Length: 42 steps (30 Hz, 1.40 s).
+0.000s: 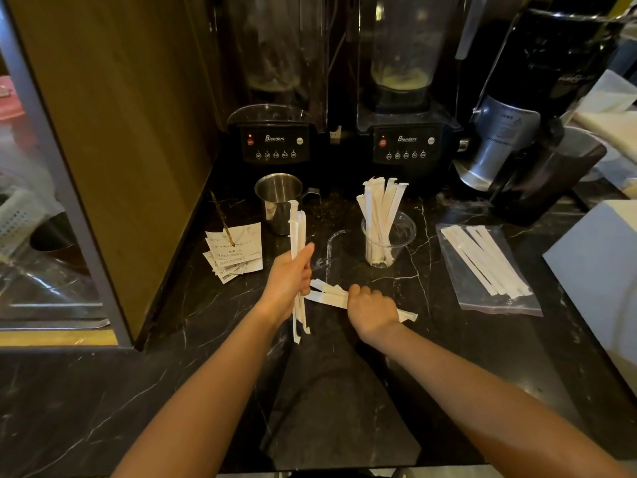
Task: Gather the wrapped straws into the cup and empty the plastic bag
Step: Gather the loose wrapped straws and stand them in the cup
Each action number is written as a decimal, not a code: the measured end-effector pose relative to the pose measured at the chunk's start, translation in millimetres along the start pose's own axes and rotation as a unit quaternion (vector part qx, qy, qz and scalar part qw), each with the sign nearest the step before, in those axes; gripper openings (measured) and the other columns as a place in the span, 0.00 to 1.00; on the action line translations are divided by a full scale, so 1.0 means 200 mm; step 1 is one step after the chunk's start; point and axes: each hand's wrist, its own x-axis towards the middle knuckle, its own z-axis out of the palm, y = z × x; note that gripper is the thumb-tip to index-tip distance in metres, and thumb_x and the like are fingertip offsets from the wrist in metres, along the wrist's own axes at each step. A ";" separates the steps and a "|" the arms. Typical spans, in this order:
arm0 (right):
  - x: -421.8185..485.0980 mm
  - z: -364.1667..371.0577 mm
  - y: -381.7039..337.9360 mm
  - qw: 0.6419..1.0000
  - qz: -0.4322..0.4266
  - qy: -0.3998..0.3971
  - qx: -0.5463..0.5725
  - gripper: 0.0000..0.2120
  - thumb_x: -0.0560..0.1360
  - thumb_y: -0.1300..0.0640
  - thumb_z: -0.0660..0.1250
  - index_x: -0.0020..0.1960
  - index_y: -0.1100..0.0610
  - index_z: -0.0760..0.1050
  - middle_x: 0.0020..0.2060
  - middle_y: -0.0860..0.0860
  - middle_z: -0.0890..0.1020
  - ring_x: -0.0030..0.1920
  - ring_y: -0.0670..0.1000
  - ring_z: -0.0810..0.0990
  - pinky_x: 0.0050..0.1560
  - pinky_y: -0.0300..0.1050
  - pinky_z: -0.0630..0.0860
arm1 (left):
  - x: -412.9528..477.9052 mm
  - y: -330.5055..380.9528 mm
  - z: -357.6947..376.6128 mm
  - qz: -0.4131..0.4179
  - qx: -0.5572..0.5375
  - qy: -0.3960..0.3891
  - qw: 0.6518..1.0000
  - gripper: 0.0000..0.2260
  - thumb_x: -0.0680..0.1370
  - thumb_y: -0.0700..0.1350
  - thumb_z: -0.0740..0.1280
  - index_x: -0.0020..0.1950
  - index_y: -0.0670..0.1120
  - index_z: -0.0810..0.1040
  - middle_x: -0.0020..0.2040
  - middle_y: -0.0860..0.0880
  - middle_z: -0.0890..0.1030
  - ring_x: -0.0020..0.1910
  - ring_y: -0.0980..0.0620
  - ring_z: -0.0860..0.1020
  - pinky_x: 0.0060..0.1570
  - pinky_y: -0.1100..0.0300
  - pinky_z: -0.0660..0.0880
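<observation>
My right hand (pixel 372 310) presses closed over loose wrapped straws (pixel 327 295) lying on the black marble bench (pixel 103 391), while my left hand (pixel 293 281) has its grip closed around an upright bundle of straws (pixel 297 232). Beyond them, the clear plastic cup (pixel 389 243) stands full of straws. To its right, the plastic bag (pixel 489 270) lies flat, straws inside. A steel jug (pixel 279 201) and two blenders (pixel 275 143) stand behind.

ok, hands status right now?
Left hand: closed around an upright bundle of wrapped straws.
Right hand: closed on straws lying on the counter.
</observation>
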 end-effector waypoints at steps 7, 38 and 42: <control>-0.01 -0.18 0.15 0.974 0.002 -0.014 0.225 0.08 0.76 0.59 0.57 0.53 0.61 0.65 0.47 0.59 0.75 0.45 0.59 0.77 0.38 0.49 0.68 | 0.02 0.03 0.01 0.022 -0.018 -0.009 1.000 0.14 0.77 0.48 0.60 0.32 0.46 0.67 0.20 0.55 0.63 0.19 0.59 0.61 0.24 0.66 0.62; 0.03 -0.42 0.15 0.881 -0.072 0.138 0.447 0.18 0.77 0.65 0.54 0.65 0.66 0.61 0.64 0.64 0.70 0.64 0.60 0.69 0.62 0.45 0.65 | 0.07 0.12 0.43 0.156 -0.012 -0.092 0.983 0.15 0.76 0.47 0.61 0.63 0.49 0.71 0.57 0.48 0.78 0.56 0.55 0.77 0.54 0.62 0.74; 0.02 -0.42 0.15 0.876 -0.088 0.166 0.445 0.20 0.78 0.62 0.54 0.68 0.62 0.58 0.66 0.60 0.70 0.66 0.55 0.69 0.62 0.38 0.63 | 0.08 0.13 0.43 0.157 -0.024 -0.074 0.985 0.14 0.77 0.46 0.61 0.62 0.49 0.71 0.54 0.50 0.79 0.52 0.58 0.77 0.46 0.70 0.76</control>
